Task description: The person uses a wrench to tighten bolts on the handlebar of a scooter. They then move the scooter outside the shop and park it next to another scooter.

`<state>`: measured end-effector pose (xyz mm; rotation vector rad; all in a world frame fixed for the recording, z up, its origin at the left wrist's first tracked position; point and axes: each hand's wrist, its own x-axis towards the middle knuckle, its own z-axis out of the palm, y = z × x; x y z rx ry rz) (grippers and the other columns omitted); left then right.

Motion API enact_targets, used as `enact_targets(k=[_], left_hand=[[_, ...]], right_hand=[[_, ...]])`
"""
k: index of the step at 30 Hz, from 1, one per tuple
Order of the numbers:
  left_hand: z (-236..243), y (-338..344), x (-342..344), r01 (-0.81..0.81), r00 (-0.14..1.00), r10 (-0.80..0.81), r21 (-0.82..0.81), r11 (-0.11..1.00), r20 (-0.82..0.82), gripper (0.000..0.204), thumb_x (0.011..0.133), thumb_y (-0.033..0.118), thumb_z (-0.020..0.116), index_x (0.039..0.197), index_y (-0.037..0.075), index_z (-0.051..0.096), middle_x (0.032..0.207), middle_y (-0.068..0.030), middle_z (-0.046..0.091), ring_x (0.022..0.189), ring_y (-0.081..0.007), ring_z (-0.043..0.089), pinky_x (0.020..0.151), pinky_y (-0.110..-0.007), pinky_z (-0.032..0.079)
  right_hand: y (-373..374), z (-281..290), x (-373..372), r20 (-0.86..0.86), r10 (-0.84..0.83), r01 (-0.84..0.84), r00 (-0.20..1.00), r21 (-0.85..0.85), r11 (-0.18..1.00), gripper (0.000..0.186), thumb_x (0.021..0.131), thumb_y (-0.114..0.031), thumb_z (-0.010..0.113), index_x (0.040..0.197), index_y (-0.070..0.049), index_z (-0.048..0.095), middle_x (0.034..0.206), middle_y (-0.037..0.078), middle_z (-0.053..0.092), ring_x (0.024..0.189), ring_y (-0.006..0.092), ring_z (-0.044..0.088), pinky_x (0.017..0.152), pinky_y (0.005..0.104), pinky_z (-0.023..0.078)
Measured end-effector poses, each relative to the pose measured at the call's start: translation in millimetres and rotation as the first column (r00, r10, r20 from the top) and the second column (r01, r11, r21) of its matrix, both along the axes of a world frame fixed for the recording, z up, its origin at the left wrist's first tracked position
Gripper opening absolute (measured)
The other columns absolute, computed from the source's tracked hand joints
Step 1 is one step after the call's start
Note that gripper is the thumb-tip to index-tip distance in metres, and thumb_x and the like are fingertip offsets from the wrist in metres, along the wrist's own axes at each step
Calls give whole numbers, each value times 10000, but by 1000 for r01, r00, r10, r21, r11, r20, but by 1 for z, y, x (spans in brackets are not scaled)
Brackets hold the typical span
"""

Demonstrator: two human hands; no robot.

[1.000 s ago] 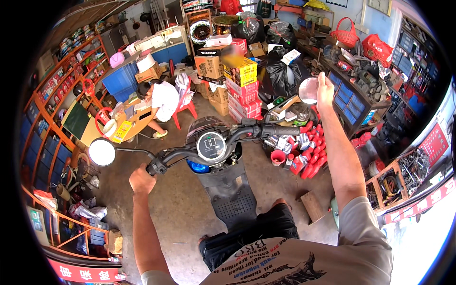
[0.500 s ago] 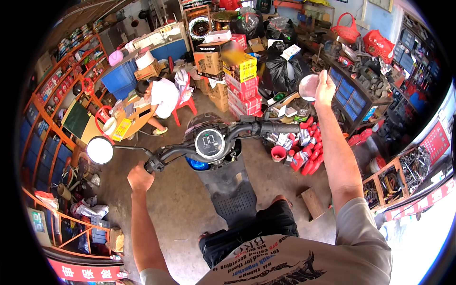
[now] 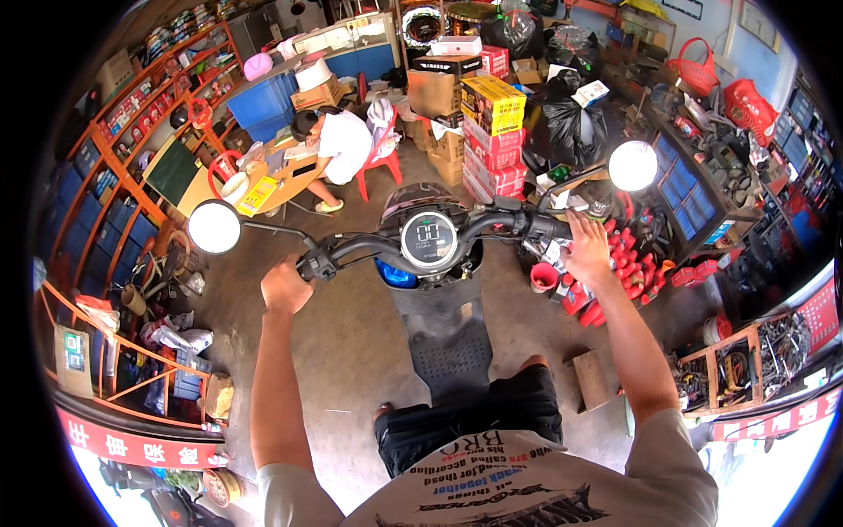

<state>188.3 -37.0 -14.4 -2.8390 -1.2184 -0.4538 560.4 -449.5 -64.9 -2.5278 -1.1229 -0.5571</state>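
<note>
Between my arms is a scooter with black handlebars (image 3: 481,224) and a round lit display (image 3: 428,241). My left hand (image 3: 287,286) is closed around the grip at the left end of the bar. Over the right grip (image 3: 549,227) lies my right hand (image 3: 587,250), its fingers stretched out and apart; the palm is hidden. The round left mirror (image 3: 214,227) stands on a stalk beyond my left hand. Farther out past my right hand is the right mirror (image 3: 633,166), its glass bright white. Below the display runs the dark footboard (image 3: 448,347).
A person in white (image 3: 341,145) bends over a small table (image 3: 294,186) at the left. Stacked cartons (image 3: 494,145) stand ahead. Red bottles (image 3: 628,263) and a red bucket (image 3: 543,278) are on the right floor, near a wooden block (image 3: 589,382). Orange shelving (image 3: 114,202) lines the left.
My right hand has let go of the right mirror and come down to the right grip. That mirror now looks turned, its glass bright. My left hand stays on its grip; the view has shifted.
</note>
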Motion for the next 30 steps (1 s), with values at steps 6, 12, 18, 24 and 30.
enact_targets(k=[6, 12, 18, 24, 30], left_hand=[[1, -3, 3, 23, 1000, -24, 11, 1000, 18, 379, 674, 201, 734, 1034, 104, 664, 988, -108, 689, 929, -322, 662, 804, -420, 539], [0, -6, -2, 3, 1000, -4, 18, 1000, 30, 398, 678, 189, 734, 1061, 110, 662, 1017, -105, 682, 948, -316, 661, 816, -420, 540], [3, -6, 4, 24, 999, -24, 10, 1000, 33, 394, 692, 183, 721, 1076, 123, 661, 1042, -97, 679, 972, -311, 658, 835, -418, 538], [-2, 1, -3, -11, 999, 11, 16, 1000, -33, 468, 715, 210, 698, 1172, 135, 633, 1119, -98, 672, 1034, -297, 650, 874, -409, 536], [-7, 0, -8, -8, 1000, 8, 6, 1000, 24, 504, 719, 191, 700, 1210, 123, 609, 1167, -107, 658, 1077, -293, 635, 910, -405, 524]], right_hand=[[29, 35, 38, -297, 9, -99, 955, -289, 952, 717, 737, -207, 724, 1382, -68, 444, 1398, 157, 500, 1344, 301, 431, 1124, 424, 342], [37, 49, 22, -292, -26, -75, 956, -328, 942, 602, 702, -180, 700, 1275, -83, 544, 1260, 146, 602, 1244, 300, 520, 1065, 415, 411], [31, 43, 26, -315, 10, -90, 949, -242, 966, 607, 672, -149, 699, 1251, -46, 547, 1252, 167, 591, 1195, 333, 553, 1020, 416, 453], [35, 36, 34, -295, -16, -79, 955, -307, 948, 690, 687, -238, 782, 1301, -69, 516, 1293, 191, 571, 1219, 339, 544, 1031, 423, 445], [32, 31, 18, -220, 16, -63, 975, -208, 976, 702, 639, -127, 797, 1272, -16, 514, 1354, 188, 491, 1276, 360, 462, 1063, 419, 408]])
